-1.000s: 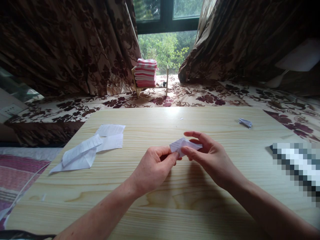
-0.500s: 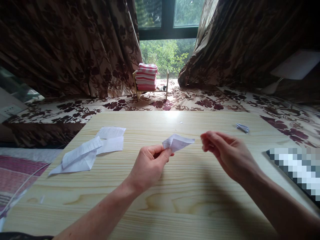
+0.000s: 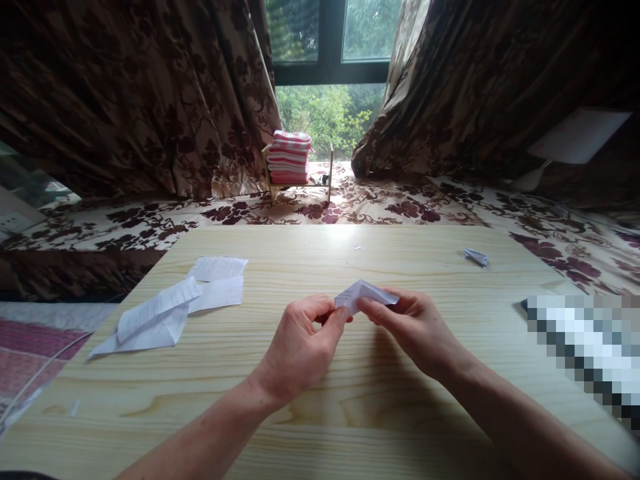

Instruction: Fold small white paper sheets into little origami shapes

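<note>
While your left hand (image 3: 303, 340) pinches the left end of the folded paper (image 3: 367, 291) between thumb and bent fingers, your right hand (image 3: 425, 330) has come back to it. Half a second ago your right hand was well apart from the paper, fingers curled on nothing; now its thumb lies on the near face and its fingers are closed behind the right end. That means the paper is gripped from both sides rather than by your left hand alone, so it looks better steadied for shaping. Some of your fingertips are hidden behind it, so you can't tell exactly how they press.

Compared with that earlier frame, the paper's outline has changed too: it showed a broad face tapering to a free point on the right, and now it shows a raised peak with a slope down to each side. You hold it just above the middle of the surface (image 3: 350, 417). The loose sheets (image 3: 153, 313) lie overlapping to your left as they did, and the small folded piece (image 3: 476, 258) remains near the far right edge. Your view has tipped slightly, showing more of the window (image 3: 367, 33).
</note>
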A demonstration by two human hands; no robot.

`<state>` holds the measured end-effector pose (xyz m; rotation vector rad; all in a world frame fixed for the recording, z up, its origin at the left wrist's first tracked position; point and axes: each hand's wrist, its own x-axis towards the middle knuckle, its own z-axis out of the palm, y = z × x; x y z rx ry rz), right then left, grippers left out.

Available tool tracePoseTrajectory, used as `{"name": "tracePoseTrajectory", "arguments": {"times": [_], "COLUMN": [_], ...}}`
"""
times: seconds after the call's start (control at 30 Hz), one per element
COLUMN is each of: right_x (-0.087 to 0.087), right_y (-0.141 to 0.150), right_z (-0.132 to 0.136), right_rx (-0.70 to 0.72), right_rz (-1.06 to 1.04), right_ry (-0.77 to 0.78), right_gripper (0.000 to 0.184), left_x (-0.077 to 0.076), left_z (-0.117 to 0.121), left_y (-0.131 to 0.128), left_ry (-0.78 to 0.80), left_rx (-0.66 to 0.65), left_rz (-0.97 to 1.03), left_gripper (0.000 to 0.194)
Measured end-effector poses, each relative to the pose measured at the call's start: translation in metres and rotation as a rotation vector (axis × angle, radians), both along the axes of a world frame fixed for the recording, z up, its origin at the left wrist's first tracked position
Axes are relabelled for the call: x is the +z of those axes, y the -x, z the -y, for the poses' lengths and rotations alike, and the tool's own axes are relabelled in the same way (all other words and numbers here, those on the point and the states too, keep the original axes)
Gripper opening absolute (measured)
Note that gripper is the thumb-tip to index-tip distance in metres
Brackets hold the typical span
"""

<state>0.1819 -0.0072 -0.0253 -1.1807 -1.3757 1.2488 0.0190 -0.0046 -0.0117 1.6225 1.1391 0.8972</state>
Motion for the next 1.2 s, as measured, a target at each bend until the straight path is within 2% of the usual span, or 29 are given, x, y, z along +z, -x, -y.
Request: {"name": "tracePoseTrajectory", "arguments": {"times": [0.17, 0.2, 0.3, 0.33, 0.47, 0.57, 0.7, 0.8, 0.97, 1.2], "right_x": [-0.002, -0.002, -0.002, -0.001, 0.004, 0.01, 0.014, 0.012, -0.001, -0.01], "right_y": [-0.017, -0.023, -0.036, -0.037, -0.018, -0.001, 0.003, 0.003, 0.007, 0.011], "right_z": [-0.012, -0.015, -0.02, -0.019, -0.007, -0.001, 0.001, 0.002, 0.007, 0.01], "right_rx": [-0.135, -0.197, -0.508, -0.514, -0.182, -0.167, -0.13, -0.109, -0.095, -0.11], "right_rz": [0.043, 0.022, -0.115, -0.136, 0.003, 0.016, 0.028, -0.002, -0.067, 0.066], "right_ry": [0.006, -0.006, -0.098, -0.107, 0.02, -0.022, -0.028, -0.043, -0.134, -0.283], "right_gripper": [0.027, 0.026, 0.026, 0.027, 0.035, 0.031, 0.027, 0.023, 0.016, 0.008], "left_x": [0.0, 0.0, -0.001, -0.001, -0.002, -0.001, 0.0, 0.001, 0.002, 0.001], "left_z": [-0.001, -0.002, -0.006, -0.007, -0.007, -0.004, -0.002, -0.002, -0.003, -0.003], "left_y": [0.0, 0.001, 0.004, 0.005, 0.004, 0.001, 0.001, 0.002, 0.0, 0.0], "left_ry": [0.05, 0.066, 0.116, 0.13, 0.174, 0.226, 0.269, 0.264, 0.288, 0.276], "left_rx": [0.023, 0.045, 0.148, 0.176, 0.152, 0.066, -0.008, 0.014, 0.073, 0.056], "left_rz": [-0.002, 0.009, 0.064, 0.089, 0.178, 0.164, 0.195, 0.226, 0.267, 0.275], "left_gripper": [0.026, 0.026, 0.028, 0.029, 0.032, 0.03, 0.027, 0.025, 0.026, 0.027]}}
